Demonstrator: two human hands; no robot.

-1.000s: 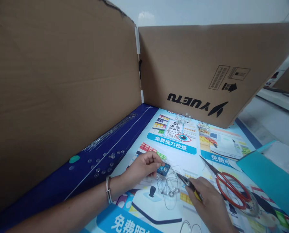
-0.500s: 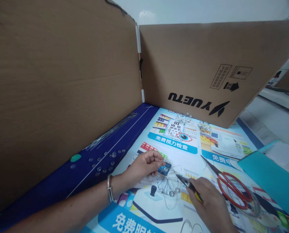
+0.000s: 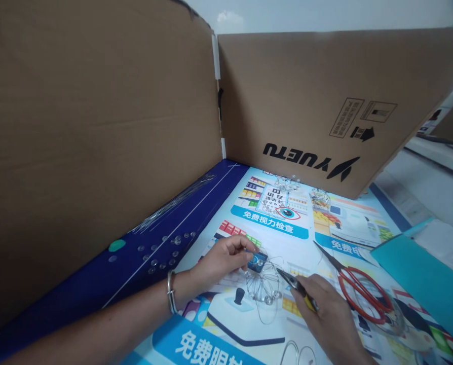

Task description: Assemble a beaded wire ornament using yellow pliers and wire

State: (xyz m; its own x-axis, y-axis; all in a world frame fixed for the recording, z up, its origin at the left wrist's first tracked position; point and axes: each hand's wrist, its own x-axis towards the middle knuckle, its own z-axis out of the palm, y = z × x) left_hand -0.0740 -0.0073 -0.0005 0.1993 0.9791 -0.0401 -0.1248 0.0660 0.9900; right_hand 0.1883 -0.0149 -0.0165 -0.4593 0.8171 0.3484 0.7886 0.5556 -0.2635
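Note:
My left hand (image 3: 232,257) pinches the upper left edge of a round wire piece (image 3: 263,285), made of thin looped wire with clear beads along its rim. Loose wire ends stick out above it and hang below it. In my right hand (image 3: 323,309) is a pair of pliers (image 3: 297,289) with dark pointed jaws and black-and-yellow handles. The plier tips are just right of the wire piece; whether they touch a strand I cannot tell. My left fingertips partly hide the piece's edge.
Red-handled scissors (image 3: 365,294) lie at the right, near a turquoise folder (image 3: 420,274). Clear beads (image 3: 163,253) and a green lump (image 3: 117,246) are at the left, by a bundle of wires (image 3: 173,203). Beaded wire pieces (image 3: 319,198) sit before the cardboard wall (image 3: 287,91).
The plier tips show slightly higher, and the wire piece is turned a little. My left hand keeps its pinch. The whole view has shifted very slightly.

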